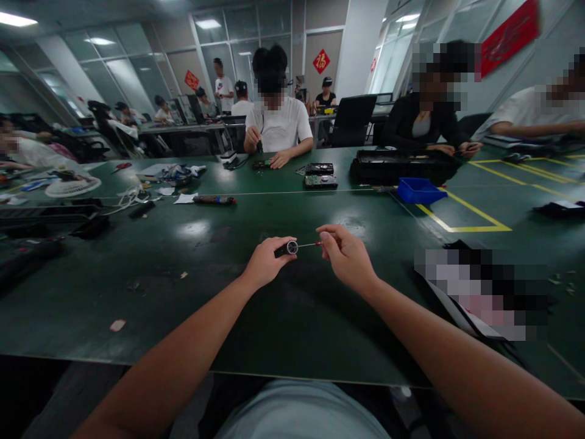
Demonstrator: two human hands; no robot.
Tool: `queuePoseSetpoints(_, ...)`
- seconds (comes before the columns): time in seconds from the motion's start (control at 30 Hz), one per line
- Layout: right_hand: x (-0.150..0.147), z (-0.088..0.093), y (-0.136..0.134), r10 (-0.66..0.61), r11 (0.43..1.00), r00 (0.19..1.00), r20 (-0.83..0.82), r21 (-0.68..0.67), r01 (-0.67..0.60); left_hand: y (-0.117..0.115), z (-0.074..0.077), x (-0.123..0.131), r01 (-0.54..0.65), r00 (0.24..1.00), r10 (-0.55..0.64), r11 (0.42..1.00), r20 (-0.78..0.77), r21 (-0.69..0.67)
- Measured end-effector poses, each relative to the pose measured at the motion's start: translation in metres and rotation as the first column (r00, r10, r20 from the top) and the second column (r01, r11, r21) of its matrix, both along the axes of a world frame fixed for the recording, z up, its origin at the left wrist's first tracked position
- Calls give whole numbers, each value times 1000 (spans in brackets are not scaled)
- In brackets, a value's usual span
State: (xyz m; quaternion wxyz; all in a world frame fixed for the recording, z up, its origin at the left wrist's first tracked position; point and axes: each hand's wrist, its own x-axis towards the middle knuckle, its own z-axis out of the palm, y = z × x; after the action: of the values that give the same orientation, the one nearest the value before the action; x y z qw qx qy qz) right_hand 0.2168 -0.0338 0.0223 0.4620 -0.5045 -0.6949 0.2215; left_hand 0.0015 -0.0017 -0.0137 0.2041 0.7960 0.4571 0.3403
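Observation:
My left hand (266,262) is closed round a small black device with a round, silver-rimmed end (292,247); its exact kind I cannot make out. From the right, the thin metal shaft of a small screwdriver (307,245) reaches to that round end. Its red part sits at the fingertips of my right hand (345,253), which pinches it between thumb and fingers. Both hands are above the green tabletop (283,323), near the middle of the view. The fingers of my left hand hide much of the black device.
Across the table a person works on a circuit board (262,164), beside two hard drives (320,182). Farther right are a black tray (402,166) and a blue bin (419,191). A dark tube-shaped tool (214,200) and white cables (130,198) lie left; a partly blurred pouch (457,305) lies right.

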Motion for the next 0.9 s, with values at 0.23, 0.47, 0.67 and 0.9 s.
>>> queuePoseSetpoints(0.23, 1, -5, 2, 24, 1000, 999, -34, 1, -24, 1, -1, 0, 8, 1000, -8, 1000, -2, 1)
queuePoseSetpoints(0.47, 2, -5, 3, 13, 1000, 999, -38, -25, -14, 1, -1, -1, 0, 1000, 0, 1000, 8, 4)
queuePoseSetpoints(0.67, 1, -6, 3, 34, 999, 998, -54, -16, -35, 0, 0, 0, 6, 1000, -6, 1000, -7, -2)
queuePoseSetpoints(0.9, 2, -4, 3, 17, 998, 998, -65, -51, -21, 1, -1, 0, -4, 1000, 4, 1000, 10, 0)
